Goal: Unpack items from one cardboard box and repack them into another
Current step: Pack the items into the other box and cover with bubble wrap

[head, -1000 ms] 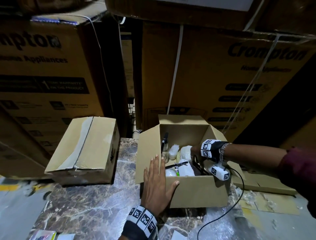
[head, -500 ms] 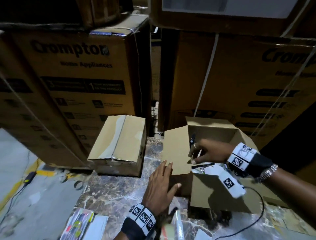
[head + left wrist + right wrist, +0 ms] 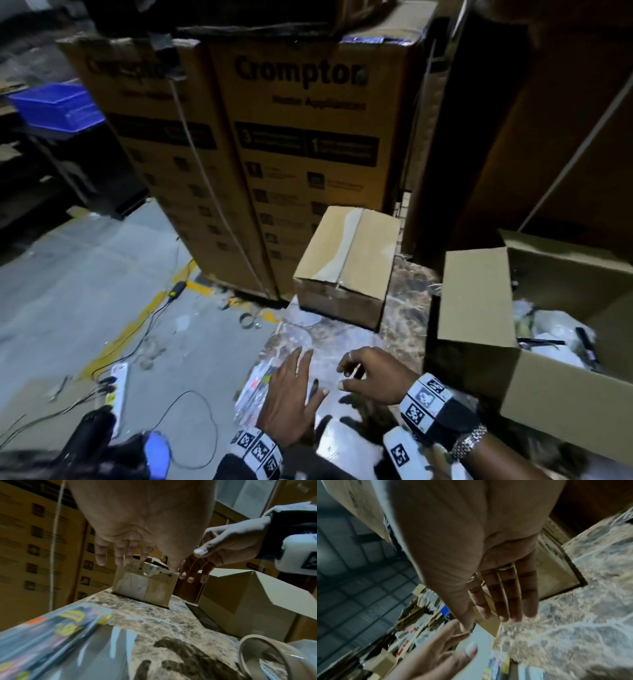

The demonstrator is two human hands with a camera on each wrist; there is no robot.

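Note:
The open cardboard box [image 3: 479, 308] stands at the right on the marble table, with white wrapped items [image 3: 555, 332] and black pens inside. A closed, taped cardboard box [image 3: 346, 267] sits further back, to its left. My left hand [image 3: 294, 383] lies flat with spread fingers at the table's near edge, partly over a clear packet of colourful items [image 3: 251, 394]. My right hand [image 3: 346, 377] hovers just right of it, fingers loose and nothing in them. The right wrist view shows the right hand [image 3: 501, 601] with straight, empty fingers. Both boxes [image 3: 145, 586] appear in the left wrist view.
Tall printed cartons [image 3: 308, 154] wall off the back of the table. A roll of tape [image 3: 264, 660] lies at the near right. On the floor to the left are cables, a power strip [image 3: 120, 387] and a blue crate [image 3: 58, 106].
My right hand has come out of the open box and moved left and down beside the left hand. My left hand left the box's front wall for the packet. The view swung left.

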